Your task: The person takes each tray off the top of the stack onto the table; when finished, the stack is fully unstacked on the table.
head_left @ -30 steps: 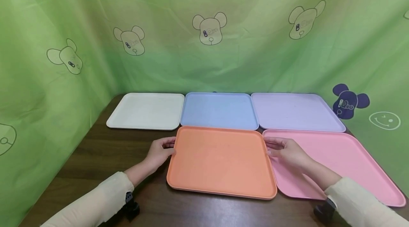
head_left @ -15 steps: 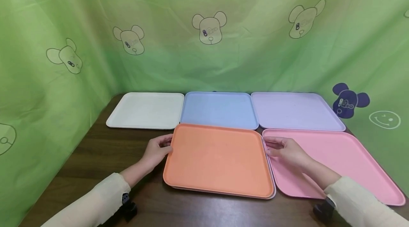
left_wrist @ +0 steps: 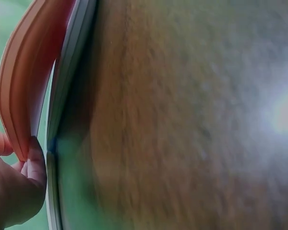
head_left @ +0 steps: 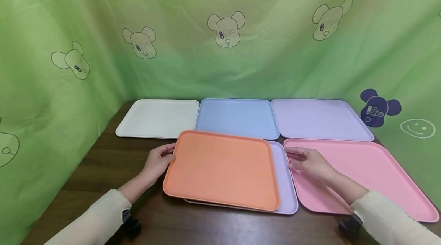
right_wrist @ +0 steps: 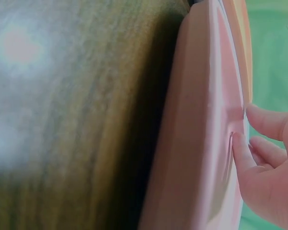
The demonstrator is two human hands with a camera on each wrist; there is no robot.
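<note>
My left hand [head_left: 159, 164] pinches the left edge of an orange tray [head_left: 224, 168], as the left wrist view also shows, thumb on one side and fingers on the other. This tray lies over a lavender tray [head_left: 285, 183] and covers most of it. Only the right strip and a thin front edge of the lavender one show. My right hand [head_left: 311, 164] has its fingertips right at the lavender tray's right rim, fingers fairly straight. A pink tray [head_left: 372, 180] lies flat under that hand. In the left wrist view, the orange tray [left_wrist: 19, 91] stands apart from a pale rim below.
A white tray [head_left: 160, 118], a blue tray [head_left: 237, 118] and a second lavender tray [head_left: 320, 120] lie side by side along the back of the dark wooden table [head_left: 113, 160]. Green cloth [head_left: 179, 69] with printed bear heads hangs behind and at both sides.
My left hand has moved left with the orange tray, slightly turning it. The lavender tray beneath has come into view on the right. My right hand has stayed in place.
</note>
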